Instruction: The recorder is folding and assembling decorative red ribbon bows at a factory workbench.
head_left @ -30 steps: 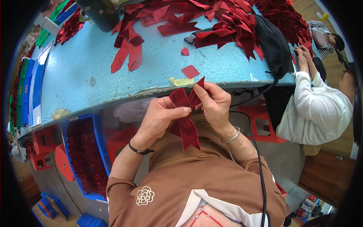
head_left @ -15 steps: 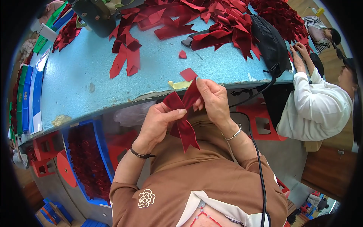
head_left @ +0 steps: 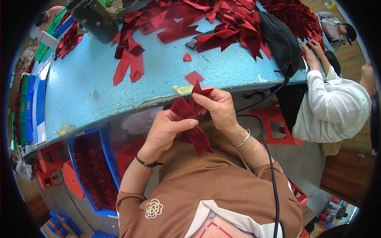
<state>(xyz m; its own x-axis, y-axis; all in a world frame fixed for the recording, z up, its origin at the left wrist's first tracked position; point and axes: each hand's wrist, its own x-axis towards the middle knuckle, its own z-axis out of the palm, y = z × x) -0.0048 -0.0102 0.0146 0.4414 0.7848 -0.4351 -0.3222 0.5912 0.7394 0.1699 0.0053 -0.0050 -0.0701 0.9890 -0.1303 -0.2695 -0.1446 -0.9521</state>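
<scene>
A dark red velvet ribbon bow (head_left: 183,108) is held between both hands, just in front of the table's near edge. My left hand (head_left: 168,126) pinches it at the middle, thumb on top, while a notched tail hangs below. With thumb and fingers closed, my right hand (head_left: 216,106) grips the upper right part of the ribbon, whose pointed end sticks up past the thumb. The fingers behind the bow are partly hidden. Beyond it lie a red ribbon scrap (head_left: 193,77) and a strip of yellow tape (head_left: 183,89) on the blue table (head_left: 91,85).
Piles of red ribbon (head_left: 238,33) cover the table's far side, beside a black mesh bag (head_left: 279,43) and a dark cup (head_left: 95,20). A blue crate (head_left: 104,150) of red bows stands lower left. At right sits a co-worker in a white top (head_left: 327,107). A black cable (head_left: 270,158) hangs near my right arm.
My right thumb has moved left and down over the ribbon, folding its upper right part toward the bow's middle. The left hand keeps its pinch, slightly lower.
</scene>
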